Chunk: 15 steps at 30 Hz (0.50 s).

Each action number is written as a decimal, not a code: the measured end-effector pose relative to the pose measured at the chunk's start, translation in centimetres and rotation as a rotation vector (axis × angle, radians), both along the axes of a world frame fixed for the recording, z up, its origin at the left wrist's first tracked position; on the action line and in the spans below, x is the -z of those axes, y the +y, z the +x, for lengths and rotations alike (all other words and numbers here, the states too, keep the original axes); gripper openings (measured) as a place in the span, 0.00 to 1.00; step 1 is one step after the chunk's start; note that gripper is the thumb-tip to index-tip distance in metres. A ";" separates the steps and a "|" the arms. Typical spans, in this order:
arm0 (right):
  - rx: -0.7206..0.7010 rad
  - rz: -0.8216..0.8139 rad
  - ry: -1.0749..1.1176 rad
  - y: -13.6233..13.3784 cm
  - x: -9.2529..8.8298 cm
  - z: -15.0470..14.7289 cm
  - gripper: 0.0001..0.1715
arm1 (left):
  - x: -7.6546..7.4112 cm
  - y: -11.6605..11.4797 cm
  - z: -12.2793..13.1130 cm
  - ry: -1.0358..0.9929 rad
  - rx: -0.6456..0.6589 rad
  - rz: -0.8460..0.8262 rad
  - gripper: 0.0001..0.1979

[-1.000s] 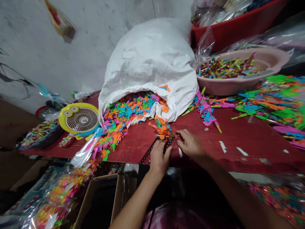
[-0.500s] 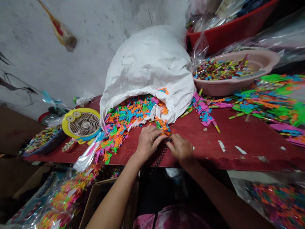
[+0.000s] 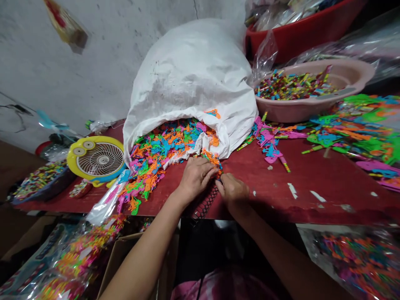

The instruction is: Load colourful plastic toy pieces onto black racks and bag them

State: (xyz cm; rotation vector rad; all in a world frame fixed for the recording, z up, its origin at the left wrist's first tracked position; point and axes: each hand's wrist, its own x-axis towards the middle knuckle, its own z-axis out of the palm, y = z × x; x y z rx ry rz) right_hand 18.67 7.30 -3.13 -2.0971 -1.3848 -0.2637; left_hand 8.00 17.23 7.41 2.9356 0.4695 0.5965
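My left hand (image 3: 198,177) is closed over the red tabletop, its fingers bent and pressed together. My right hand (image 3: 233,191) meets it fingertip to fingertip, also closed in a pinch. What the fingers hold is hidden. A strip of linked black rings (image 3: 204,205) runs from between the hands down to the table's front edge. Just beyond the fingertips lie orange plastic pieces (image 3: 212,157) at the mouth of a large white sack (image 3: 193,75). Many small coloured plastic pieces (image 3: 162,143) spill from the sack onto the table to the left.
A yellow fan (image 3: 98,160) stands left of the sack. A pink basin (image 3: 290,109) of small coloured parts is at the right, with assembled-looking coloured toys (image 3: 337,137) heaped before it. Below the red table (image 3: 275,200) are a cardboard box (image 3: 109,266) and bagged pieces (image 3: 353,258).
The view has shifted slightly, and more of the black ring strip shows between my hands. Both hands stay together at the strip's upper end, the right one slightly lower.
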 end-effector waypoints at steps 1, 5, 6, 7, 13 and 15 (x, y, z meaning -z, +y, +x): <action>-0.001 0.002 -0.005 0.0 0.1 0.0 0.12 | 0.3 0.1 -0.1 -0.017 0.003 -0.011 0.17; 0.009 -0.014 -0.023 0.2 0.3 0.1 0.12 | 0.9 0.0 -0.3 -0.066 -0.012 -0.066 0.15; 0.012 -0.024 -0.028 0.2 0.3 0.1 0.12 | 0.9 -0.1 -0.3 -0.077 -0.020 -0.076 0.15; 0.013 -0.036 -0.031 0.2 0.3 0.2 0.11 | 0.8 -0.3 -0.3 -0.098 -0.027 -0.083 0.14; -0.007 -0.027 0.019 0.2 0.4 0.5 0.09 | 1.5 -1.2 -2.0 -0.538 -0.184 -0.060 0.13; -0.020 -0.008 0.030 0.3 0.5 0.6 0.12 | 3.3 -0.5 -3.1 -0.677 -0.381 -0.153 0.10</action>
